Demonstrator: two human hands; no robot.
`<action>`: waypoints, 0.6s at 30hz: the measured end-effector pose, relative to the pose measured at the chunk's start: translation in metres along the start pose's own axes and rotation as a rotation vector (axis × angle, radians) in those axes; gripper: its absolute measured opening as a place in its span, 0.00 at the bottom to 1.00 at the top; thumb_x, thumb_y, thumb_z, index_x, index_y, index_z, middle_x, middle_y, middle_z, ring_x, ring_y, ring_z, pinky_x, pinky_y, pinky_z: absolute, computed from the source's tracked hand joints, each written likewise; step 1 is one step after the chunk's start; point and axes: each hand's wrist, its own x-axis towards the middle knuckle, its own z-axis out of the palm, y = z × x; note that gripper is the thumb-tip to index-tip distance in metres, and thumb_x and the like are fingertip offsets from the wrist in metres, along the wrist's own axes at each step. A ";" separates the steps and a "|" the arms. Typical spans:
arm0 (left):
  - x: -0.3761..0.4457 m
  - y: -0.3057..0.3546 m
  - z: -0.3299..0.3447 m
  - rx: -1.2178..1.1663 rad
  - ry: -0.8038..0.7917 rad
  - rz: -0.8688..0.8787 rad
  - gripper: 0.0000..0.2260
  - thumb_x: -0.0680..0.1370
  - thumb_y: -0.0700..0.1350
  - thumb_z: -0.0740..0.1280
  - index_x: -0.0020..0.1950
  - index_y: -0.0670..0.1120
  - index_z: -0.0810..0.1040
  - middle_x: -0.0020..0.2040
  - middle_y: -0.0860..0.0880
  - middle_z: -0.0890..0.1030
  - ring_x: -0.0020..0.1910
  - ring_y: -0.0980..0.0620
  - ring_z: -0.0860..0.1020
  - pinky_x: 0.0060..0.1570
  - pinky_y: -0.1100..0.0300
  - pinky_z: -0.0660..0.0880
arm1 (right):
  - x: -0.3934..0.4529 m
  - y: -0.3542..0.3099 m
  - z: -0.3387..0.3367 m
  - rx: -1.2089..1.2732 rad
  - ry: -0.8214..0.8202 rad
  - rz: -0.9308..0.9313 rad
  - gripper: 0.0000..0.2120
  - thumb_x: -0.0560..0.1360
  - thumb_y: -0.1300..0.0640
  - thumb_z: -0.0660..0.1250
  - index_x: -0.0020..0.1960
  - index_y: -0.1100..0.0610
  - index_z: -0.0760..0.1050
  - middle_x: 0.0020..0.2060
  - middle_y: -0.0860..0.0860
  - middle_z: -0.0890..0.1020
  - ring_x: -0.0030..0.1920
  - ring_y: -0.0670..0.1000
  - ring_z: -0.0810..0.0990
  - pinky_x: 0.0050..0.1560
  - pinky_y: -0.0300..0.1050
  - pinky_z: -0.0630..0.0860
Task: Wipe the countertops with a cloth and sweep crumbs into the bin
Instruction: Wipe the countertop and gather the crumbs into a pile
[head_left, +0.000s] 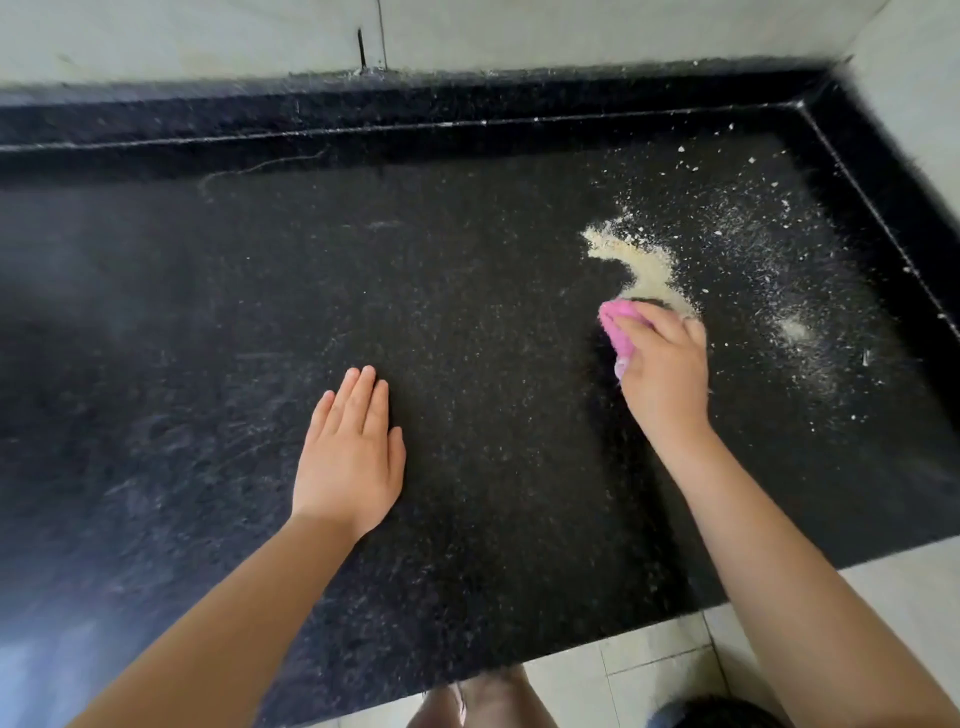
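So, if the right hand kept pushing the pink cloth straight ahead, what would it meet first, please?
Probably the crumb pile, lying just beyond the right hand and its pink cloth on the countertop.

Bare forearms without sleeves, left hand (349, 457), right hand (665, 364), unadorned fingers (363, 400)

The left hand (349, 457) is laid flat, fingers straight and together, on the black speckled stone surface (467, 312). The right hand (662, 364), farther along that surface, is curled around a crumpled pink cloth (621, 325).
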 end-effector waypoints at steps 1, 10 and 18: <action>0.000 0.000 -0.001 -0.007 0.008 -0.002 0.23 0.77 0.46 0.53 0.65 0.32 0.68 0.67 0.36 0.68 0.68 0.40 0.65 0.66 0.50 0.54 | -0.007 -0.008 -0.003 0.028 0.036 -0.070 0.22 0.63 0.69 0.57 0.52 0.57 0.80 0.51 0.52 0.81 0.48 0.59 0.75 0.53 0.30 0.59; -0.001 0.001 -0.005 -0.073 0.033 0.021 0.22 0.80 0.45 0.53 0.72 0.36 0.57 0.74 0.41 0.55 0.74 0.46 0.51 0.68 0.58 0.41 | -0.117 -0.029 -0.008 0.008 -0.155 -0.410 0.26 0.61 0.68 0.66 0.57 0.50 0.75 0.54 0.49 0.80 0.52 0.54 0.72 0.44 0.50 0.76; -0.001 0.005 -0.007 -0.037 -0.025 -0.034 0.22 0.80 0.45 0.53 0.71 0.36 0.59 0.73 0.40 0.58 0.74 0.44 0.53 0.70 0.52 0.44 | -0.018 0.067 -0.023 -0.020 0.017 -0.136 0.21 0.64 0.65 0.55 0.53 0.57 0.77 0.50 0.57 0.82 0.47 0.60 0.78 0.53 0.29 0.57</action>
